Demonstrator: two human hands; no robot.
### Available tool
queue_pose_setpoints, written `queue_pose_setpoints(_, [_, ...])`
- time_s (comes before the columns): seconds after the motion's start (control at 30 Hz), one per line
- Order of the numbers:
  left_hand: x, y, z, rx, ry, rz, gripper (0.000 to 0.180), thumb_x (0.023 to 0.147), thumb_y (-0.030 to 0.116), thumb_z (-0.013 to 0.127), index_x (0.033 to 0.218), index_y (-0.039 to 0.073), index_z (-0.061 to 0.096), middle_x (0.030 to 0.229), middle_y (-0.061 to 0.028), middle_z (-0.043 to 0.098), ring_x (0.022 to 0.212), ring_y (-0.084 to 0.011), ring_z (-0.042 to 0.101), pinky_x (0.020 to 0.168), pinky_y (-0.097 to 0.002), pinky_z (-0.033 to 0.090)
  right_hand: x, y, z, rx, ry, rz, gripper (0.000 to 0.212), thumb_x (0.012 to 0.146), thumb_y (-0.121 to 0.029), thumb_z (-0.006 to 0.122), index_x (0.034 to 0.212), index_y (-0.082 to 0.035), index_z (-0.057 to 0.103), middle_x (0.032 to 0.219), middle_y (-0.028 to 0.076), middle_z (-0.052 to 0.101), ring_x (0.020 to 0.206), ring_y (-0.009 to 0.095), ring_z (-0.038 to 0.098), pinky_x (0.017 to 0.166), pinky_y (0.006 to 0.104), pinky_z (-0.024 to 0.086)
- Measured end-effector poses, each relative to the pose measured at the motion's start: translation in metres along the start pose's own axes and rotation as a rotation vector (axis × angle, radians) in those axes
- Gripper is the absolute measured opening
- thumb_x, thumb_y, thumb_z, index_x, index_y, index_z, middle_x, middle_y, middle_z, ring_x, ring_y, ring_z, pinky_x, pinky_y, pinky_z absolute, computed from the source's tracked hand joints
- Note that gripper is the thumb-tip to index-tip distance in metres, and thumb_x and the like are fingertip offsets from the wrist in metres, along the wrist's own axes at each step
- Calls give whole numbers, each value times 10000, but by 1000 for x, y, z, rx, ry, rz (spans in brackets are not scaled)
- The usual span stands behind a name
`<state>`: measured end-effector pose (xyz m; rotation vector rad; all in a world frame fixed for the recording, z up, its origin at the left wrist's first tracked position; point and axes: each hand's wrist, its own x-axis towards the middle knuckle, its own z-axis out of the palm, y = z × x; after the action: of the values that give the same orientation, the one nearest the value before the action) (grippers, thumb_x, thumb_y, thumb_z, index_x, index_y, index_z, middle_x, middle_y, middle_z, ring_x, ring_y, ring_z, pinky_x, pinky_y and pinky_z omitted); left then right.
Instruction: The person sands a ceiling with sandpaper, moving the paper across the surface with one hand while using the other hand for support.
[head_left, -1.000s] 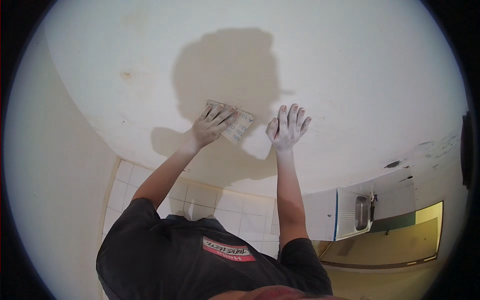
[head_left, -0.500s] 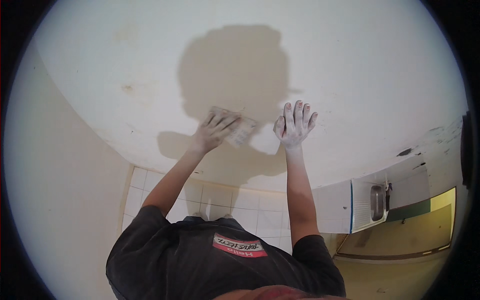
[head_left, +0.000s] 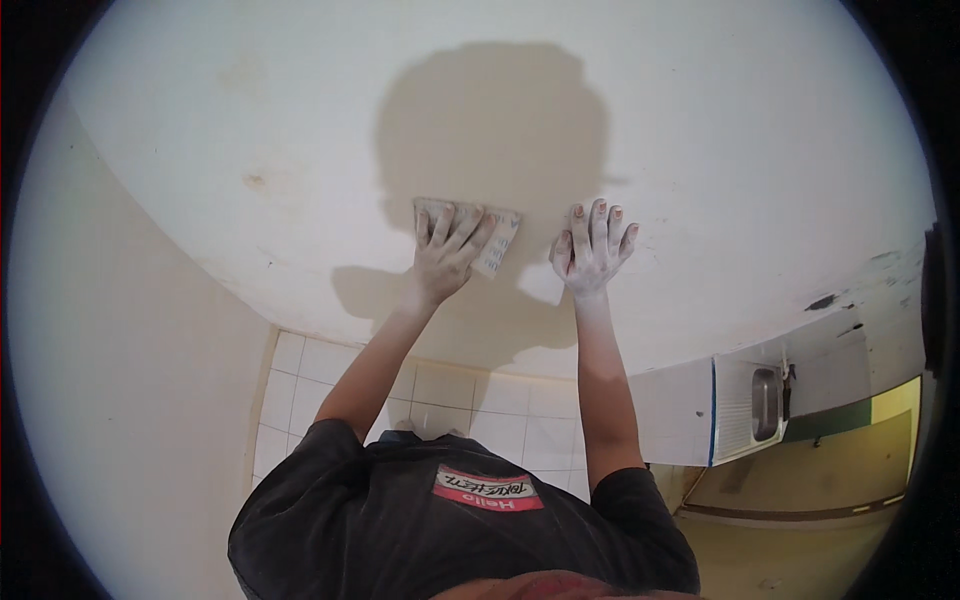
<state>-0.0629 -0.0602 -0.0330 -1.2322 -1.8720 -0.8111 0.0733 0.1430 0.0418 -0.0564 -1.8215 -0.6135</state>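
My left hand (head_left: 445, 262) presses a sheet of sandpaper (head_left: 502, 240) against the pale wall (head_left: 720, 140). Its fingers lie across the sheet, covering much of it, and the sheet's right part with printed marks sticks out beside them. To the right, my right hand (head_left: 592, 258) rests against the same wall, fingers pointing up and slightly apart, with nothing seen in it. White dust coats both hands, more heavily the right one.
My shadow (head_left: 490, 130) falls on the wall around the left hand. White floor tiles (head_left: 440, 390) lie at the wall's foot. A side wall (head_left: 130, 330) stands at left. At lower right are a metal sink (head_left: 766, 405) and a white cabinet side (head_left: 675, 410). Dark marks (head_left: 822, 301) spot the wall.
My left hand and the sandpaper have shifted slightly right and up, and the sheet has turned. The right hand keeps its place on the wall.
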Motion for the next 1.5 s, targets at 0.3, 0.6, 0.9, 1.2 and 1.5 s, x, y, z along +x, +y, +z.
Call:
queue_pose_setpoints(0.3, [17,7,-8,-54,260,-302,652,751,84,609,1394,76,504,1505,-143,408,1412,-477,254,1138,-642,133,-2,-1,-2,21,-9,65,376,909,-292,539,1264,-238,650,1443,48,516,1421,250,363,1197,509,136])
queue_pose_setpoints(0.6, [-43,36,25,-69,-182,-85,656,717,43,576,1371,80,535,1499,-107,414,1399,-455,277,1138,-641,175,-1,1,-2,52,-9,72,363,910,-291,541,1255,-272,653,1430,14,531,1403,221,392,1197,503,150])
queue_pose_setpoints(0.9, [18,19,-14,-33,184,-330,556,857,161,569,1385,6,489,1524,-205,347,1436,-492,179,1168,-589,137,-15,3,-1,40,17,57,355,938,-285,525,1258,-213,661,1446,69,512,1429,275,346,1193,506,133])
queue_pose_setpoints(1.2, [-57,36,43,9,-1,-163,584,789,91,540,1371,59,521,1481,-174,418,1386,-514,278,1144,-625,175,-23,-1,3,74,20,110,386,900,-264,526,1267,-259,646,1459,25,502,1432,243,346,1198,515,131])
queue_pose_setpoints(1.5, [40,31,-2,-27,310,-396,608,784,79,568,1355,-97,456,1491,-296,331,1409,-552,146,1147,-638,110,-36,3,5,36,8,69,374,932,-289,518,1276,-215,644,1472,71,481,1442,288,317,1196,507,106])
